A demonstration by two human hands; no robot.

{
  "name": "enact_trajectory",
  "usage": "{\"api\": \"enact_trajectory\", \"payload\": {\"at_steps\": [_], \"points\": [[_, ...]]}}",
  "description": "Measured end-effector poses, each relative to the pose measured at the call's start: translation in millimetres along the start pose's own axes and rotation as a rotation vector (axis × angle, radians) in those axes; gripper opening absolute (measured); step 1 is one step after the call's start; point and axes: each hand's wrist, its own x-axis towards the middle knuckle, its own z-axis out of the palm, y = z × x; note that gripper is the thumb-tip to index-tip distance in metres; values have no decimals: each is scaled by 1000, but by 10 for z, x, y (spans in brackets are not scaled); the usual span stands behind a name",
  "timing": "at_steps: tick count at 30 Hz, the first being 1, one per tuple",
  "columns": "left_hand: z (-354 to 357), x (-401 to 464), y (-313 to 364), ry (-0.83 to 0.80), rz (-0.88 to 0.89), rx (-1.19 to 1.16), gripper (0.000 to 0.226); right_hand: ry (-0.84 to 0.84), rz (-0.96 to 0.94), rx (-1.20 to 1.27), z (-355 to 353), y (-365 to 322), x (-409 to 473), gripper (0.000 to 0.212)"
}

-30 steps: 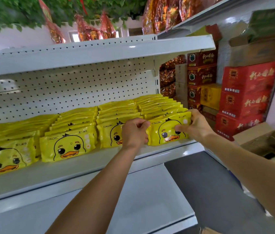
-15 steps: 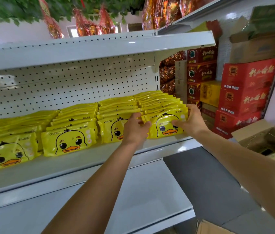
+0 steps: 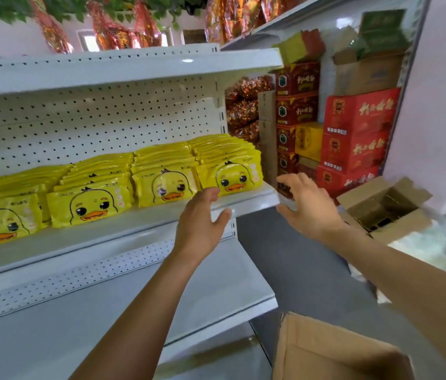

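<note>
- The left hand (image 3: 199, 223) is hovering in front of the shelf (image 3: 134, 229) with the forearm stretching up from the bottom of the view. Its fingers are straight, the thumb is spreading out to the right, and it is gripping nothing.
- Its fingertips are pointing at the lower edge of the rightmost duck pack (image 3: 230, 179). Whether they are touching it is not clear.
- The right hand (image 3: 309, 207) is hanging in the air just past the right end of the shelf. Its fingers are spreading wide and bending loosely, and it is open and holding nothing.
- The rightmost duck pack is standing at the front of its stack at the right end of the shelf, leaning back on the yellow packs behind it.
- Three more stacks of yellow duck packs (image 3: 90, 204) are lining the shelf to its left, each showing a duck face at the front.
- An open cardboard box (image 3: 386, 204) is sitting on the floor to the right of the right hand with its flaps standing out. Its inside is looking dark, so the contents are hard to tell.
- Another cardboard box (image 3: 339, 352) is showing at the bottom edge, below the right forearm, with its inside out of view.
- Red cartons (image 3: 353, 133) are standing stacked against the wall behind the open box.
</note>
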Motion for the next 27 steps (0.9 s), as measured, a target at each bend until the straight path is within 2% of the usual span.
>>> {"api": "enact_trajectory", "payload": {"at_steps": [5,11,19,25,27], "points": [[236,-484,140,-83,42,90,45,-80,-10,-90,-46,234,-673,53],[896,-1227,202,-321,-9,68,43,-288,108,-56,166,702,-1678,51],[1956,-2156,82,-733,-156,-18,44,-632,424,46,738,1414,-2836,41],[2860,-2893,-287,-993,-357,-125,44,-762,730,171,1472,1897,-3593,38],[3174,-3142,-424,-1063,-429,-150,41,-842,760,150,1729,2056,-3809,37]]}}
